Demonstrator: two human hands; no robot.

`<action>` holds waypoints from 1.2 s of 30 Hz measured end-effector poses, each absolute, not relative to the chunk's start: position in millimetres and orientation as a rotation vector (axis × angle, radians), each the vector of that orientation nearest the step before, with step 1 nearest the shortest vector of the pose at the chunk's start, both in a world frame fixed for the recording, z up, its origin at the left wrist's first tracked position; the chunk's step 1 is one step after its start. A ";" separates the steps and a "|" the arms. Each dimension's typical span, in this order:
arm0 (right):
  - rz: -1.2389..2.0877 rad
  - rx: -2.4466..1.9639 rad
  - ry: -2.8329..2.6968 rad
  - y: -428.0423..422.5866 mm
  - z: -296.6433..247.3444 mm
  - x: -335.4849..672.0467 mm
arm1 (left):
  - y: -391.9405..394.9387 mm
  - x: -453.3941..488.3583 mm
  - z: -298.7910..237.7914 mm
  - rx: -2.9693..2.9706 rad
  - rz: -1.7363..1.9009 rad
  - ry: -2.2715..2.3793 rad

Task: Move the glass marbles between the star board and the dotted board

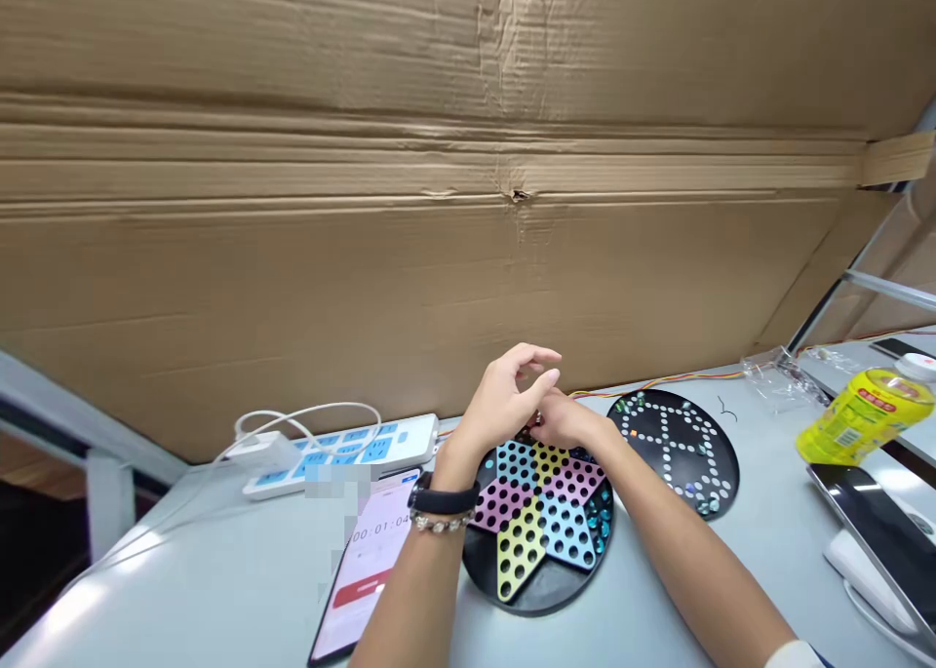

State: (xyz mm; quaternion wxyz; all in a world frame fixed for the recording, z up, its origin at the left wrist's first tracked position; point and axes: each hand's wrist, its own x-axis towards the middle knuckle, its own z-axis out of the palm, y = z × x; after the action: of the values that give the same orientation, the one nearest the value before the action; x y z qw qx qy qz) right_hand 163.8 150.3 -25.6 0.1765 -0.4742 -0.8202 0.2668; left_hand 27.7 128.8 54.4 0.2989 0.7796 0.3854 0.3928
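Note:
A round black Chinese checkers board (537, 522) with a star of coloured triangles lies on the grey table. Both hands meet over its far edge. My left hand (504, 400), with a black watch and bead bracelet on the wrist, hovers above the rim with fingers loosely curled and apart. My right hand (566, 422) rests low at the rim, fingers pinched together around small marbles, partly hidden behind the left hand. More marbles (600, 527) sit in the groove at the board's right side.
A second black round board (677, 444) lies to the right. A phone showing a timer (366, 566) lies left of the board, a white power strip (343, 449) beyond it. At the right are a yellow-green bottle (863, 410) and a tablet (870, 531). A cardboard wall (439, 210) stands behind.

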 end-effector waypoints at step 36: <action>0.662 -1.760 -2.040 51.3 -13.5 298.4 | 130.0 36.1 48.0 2.190 0.888 1.052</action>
State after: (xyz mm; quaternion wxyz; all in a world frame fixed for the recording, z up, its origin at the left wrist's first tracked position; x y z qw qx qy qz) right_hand 298.4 51.3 -13.5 0.1826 -0.6238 -0.7229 0.2344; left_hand 36.1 130.0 48.0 0.2738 0.8143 0.3913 0.3301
